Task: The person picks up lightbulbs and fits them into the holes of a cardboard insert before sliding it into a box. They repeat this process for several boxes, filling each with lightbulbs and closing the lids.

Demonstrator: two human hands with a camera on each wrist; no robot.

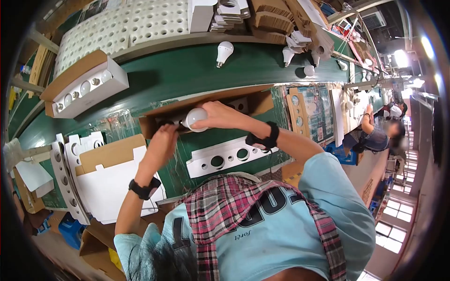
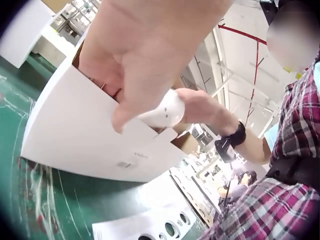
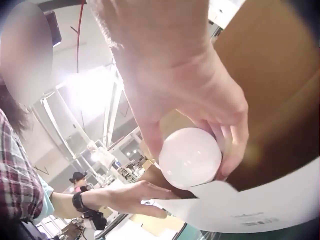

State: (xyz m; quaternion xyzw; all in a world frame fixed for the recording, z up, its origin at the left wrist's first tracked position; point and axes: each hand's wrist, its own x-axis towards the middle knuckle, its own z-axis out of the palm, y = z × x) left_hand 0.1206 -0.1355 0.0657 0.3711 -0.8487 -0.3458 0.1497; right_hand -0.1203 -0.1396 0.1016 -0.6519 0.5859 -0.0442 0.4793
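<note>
My right hand grips a white round bulb by its dome, at the open top of a long box that is white outside and brown inside. The bulb's narrow end points toward my left hand. In the left wrist view, that hand holds the box's near wall, thumb outside and fingers inside, partly hidden. A white insert with round holes shows inside the box in the head view. Another holed white insert lies just in front of the box.
At the left stands an open box of bulbs. Loose bulbs lie along the green bench's far side, below a perforated white tray and stacked cardboard. Flat white cartons are at the left. Another person sits at the right.
</note>
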